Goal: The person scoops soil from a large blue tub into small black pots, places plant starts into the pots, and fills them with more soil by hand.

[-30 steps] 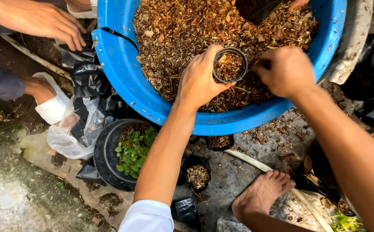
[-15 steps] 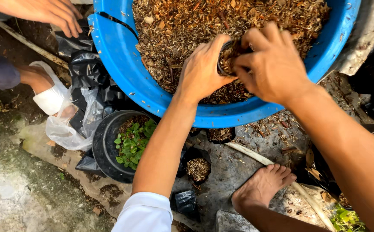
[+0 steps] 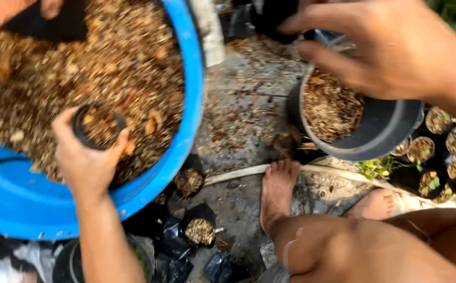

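Left hand (image 3: pixel 89 162) grips small filled black pot (image 3: pixel 98 126) upright over blue tub (image 3: pixel 186 141); right hand (image 3: pixel 390 50), fingers loosely spread and holding nothing, hovers over grey bucket (image 3: pixel 390 131) well right

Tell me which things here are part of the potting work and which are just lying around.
In use:
left hand
small black pot
blue tub of brown mulch
right hand
grey bucket

Lying about:
filled black bags
seedling pots
pale stick

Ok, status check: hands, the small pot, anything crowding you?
Left hand gripping small black pot, filled with brown mulch, over blue tub. Right hand open above grey bucket. Another person's hand at the tub's far edge.
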